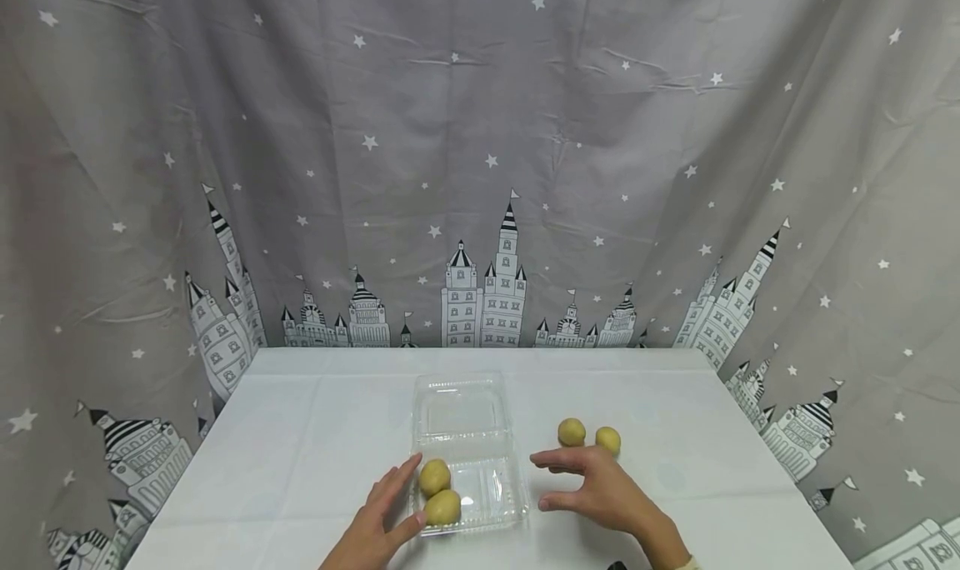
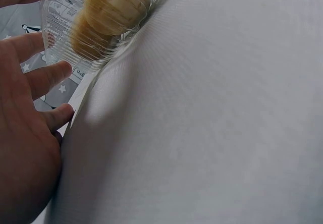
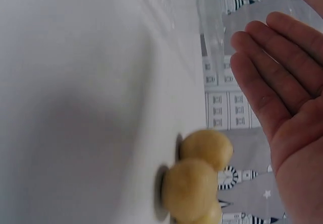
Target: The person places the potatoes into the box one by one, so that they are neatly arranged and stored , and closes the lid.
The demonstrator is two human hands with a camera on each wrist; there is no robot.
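Observation:
A clear hinged plastic container [image 1: 501, 495] lies unfolded on the white table, with two yellow potatoes [image 1: 442, 507] in the left of its front half. My left hand [image 1: 375, 516] is at its left side, fingers spread, fingertips at the wall; the left wrist view shows this hand [image 2: 25, 103] beside the ribbed plastic. To the container's right, my right hand [image 1: 600, 491] holds nothing, thumb apart from its extended fingers. Potatoes [image 1: 572, 432] lie behind it. In the right wrist view, three potatoes [image 3: 189, 189] stand close together near the right hand [image 3: 287, 93], one partly hidden.
The container's other half [image 1: 460, 407] lies toward the back of the table [image 1: 300, 437]. A grey curtain [image 1: 480, 120] with stars and castles hangs behind and at both sides. Part of a small black object [image 1: 617, 566] shows at the front edge, near the right forearm.

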